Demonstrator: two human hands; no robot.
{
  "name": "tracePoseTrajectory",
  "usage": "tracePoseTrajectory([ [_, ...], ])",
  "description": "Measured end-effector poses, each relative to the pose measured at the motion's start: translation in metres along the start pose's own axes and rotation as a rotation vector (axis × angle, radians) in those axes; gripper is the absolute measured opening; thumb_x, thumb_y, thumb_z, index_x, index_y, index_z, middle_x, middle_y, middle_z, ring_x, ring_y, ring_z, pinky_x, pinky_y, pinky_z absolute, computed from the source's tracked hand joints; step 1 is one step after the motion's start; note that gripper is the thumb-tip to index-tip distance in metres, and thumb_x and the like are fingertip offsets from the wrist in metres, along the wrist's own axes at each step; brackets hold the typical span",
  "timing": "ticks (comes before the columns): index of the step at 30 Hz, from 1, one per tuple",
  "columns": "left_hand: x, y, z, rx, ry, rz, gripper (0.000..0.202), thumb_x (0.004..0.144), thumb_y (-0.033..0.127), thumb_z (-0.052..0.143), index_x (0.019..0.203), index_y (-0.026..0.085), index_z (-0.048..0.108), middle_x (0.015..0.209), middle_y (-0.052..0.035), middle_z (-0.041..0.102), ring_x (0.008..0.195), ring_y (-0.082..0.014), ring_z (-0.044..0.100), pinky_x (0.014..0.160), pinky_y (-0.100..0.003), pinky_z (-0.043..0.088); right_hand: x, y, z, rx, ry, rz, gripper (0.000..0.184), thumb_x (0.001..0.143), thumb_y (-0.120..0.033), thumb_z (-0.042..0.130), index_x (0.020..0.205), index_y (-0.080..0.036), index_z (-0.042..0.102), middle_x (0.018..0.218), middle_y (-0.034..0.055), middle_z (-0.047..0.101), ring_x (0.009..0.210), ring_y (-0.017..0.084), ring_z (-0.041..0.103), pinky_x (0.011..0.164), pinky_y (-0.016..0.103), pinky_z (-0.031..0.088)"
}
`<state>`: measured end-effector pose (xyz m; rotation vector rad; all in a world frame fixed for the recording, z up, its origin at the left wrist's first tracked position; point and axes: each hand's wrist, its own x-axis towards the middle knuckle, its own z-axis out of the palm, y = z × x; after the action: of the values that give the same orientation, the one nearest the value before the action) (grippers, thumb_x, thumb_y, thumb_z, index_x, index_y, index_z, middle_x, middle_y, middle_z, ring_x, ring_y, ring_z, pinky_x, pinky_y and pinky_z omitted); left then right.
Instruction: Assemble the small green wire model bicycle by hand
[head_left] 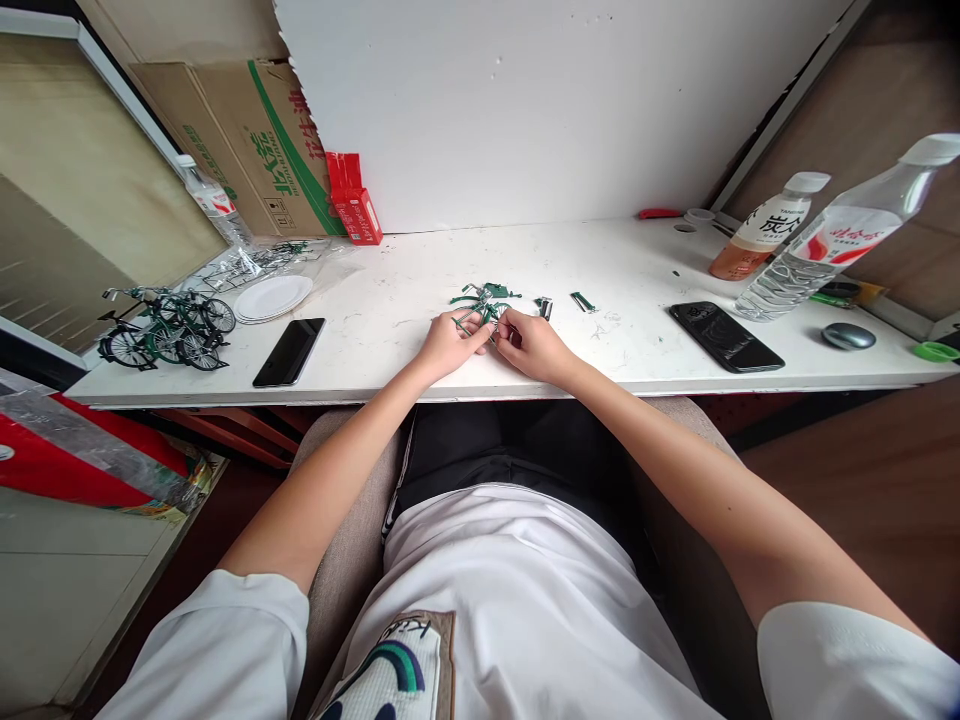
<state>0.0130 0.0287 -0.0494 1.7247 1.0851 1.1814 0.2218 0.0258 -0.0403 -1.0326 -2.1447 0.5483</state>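
1. Our left hand [448, 345] and right hand [534, 346]: both grips clamped on the small green-and-silver metal bicycle model part [487, 306].
2. We see it mid white counter [420, 270], near front edge.

We look along a long white bench [390, 290] that spans the room. Behind it stands a plain white wall [540, 100], lit evenly and softly. We see brown wood panelling [885, 90] to the right of it and a beige panel [82, 170] to the left. Below the bench we find a dark wooden floor [862, 470] on the right and pale tiles [52, 590] on the left. A beige fabric chair [341, 560] stands at the bench.
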Motion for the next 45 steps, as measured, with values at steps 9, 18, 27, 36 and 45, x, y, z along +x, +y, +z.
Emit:
tracePoseTrajectory([
  [9, 0.0002, 0.0008, 0.0003, 0.0, 0.006, 0.003, 0.034, 0.091, 0.048, 0.087, 0.089, 0.018, 0.071, 0.095, -0.0071, 0.082, 0.07, -0.0174, 0.08, 0.065, -0.026, 0.059, -0.0006, -0.0002, -0.0004, 0.001, 0.006, -0.005, 0.018, 0.09, -0.033, 0.06, 0.085, -0.027, 0.044, 0.072, -0.0002, 0.059, 0.064, 0.019, 0.049, 0.068, 0.035, 0.038],
  [18, -0.0008, 0.0003, -0.0007, 0.003, -0.004, 0.01, 0.037, 0.091, 0.051, 0.087, 0.088, 0.019, 0.069, 0.092, -0.0057, 0.081, 0.073, -0.0186, 0.08, 0.066, -0.027, 0.059, -0.0003, 0.0003, -0.0001, -0.004, 0.007, -0.006, 0.018, 0.09, -0.032, 0.061, 0.085, -0.027, 0.044, 0.073, 0.0002, 0.06, 0.064, 0.02, 0.05, 0.068, 0.035, 0.038],
  [27, -0.001, -0.0008, -0.0007, 0.004, 0.004, -0.005, 0.031, 0.094, 0.044, 0.084, 0.087, 0.018, 0.067, 0.09, -0.0044, 0.078, 0.073, -0.0186, 0.081, 0.066, -0.027, 0.058, -0.0008, -0.0001, -0.0002, -0.005, 0.004, -0.014, 0.019, 0.09, -0.032, 0.06, 0.085, -0.027, 0.043, 0.072, -0.0002, 0.058, 0.064, 0.02, 0.049, 0.068, 0.035, 0.038],
  [36, 0.0021, -0.0053, 0.0, -0.008, 0.007, 0.0, 0.038, 0.09, 0.051, 0.089, 0.089, 0.018, 0.07, 0.091, -0.0058, 0.08, 0.071, -0.0183, 0.08, 0.065, -0.027, 0.06, 0.0, 0.004, 0.0019, -0.015, 0.002, -0.02, 0.02, 0.092, -0.033, 0.061, 0.085, -0.028, 0.043, 0.073, 0.0006, 0.059, 0.065, 0.02, 0.048, 0.07, 0.035, 0.037],
  [45, 0.0004, 0.0014, -0.0002, -0.034, -0.004, -0.014, 0.037, 0.09, 0.048, 0.09, 0.089, 0.017, 0.07, 0.091, -0.0062, 0.079, 0.071, -0.0174, 0.079, 0.066, -0.027, 0.064, -0.0002, 0.0022, 0.0014, -0.041, 0.004, -0.032, 0.019, 0.092, -0.033, 0.06, 0.086, -0.027, 0.043, 0.074, 0.0013, 0.06, 0.065, 0.02, 0.048, 0.069, 0.035, 0.036],
])
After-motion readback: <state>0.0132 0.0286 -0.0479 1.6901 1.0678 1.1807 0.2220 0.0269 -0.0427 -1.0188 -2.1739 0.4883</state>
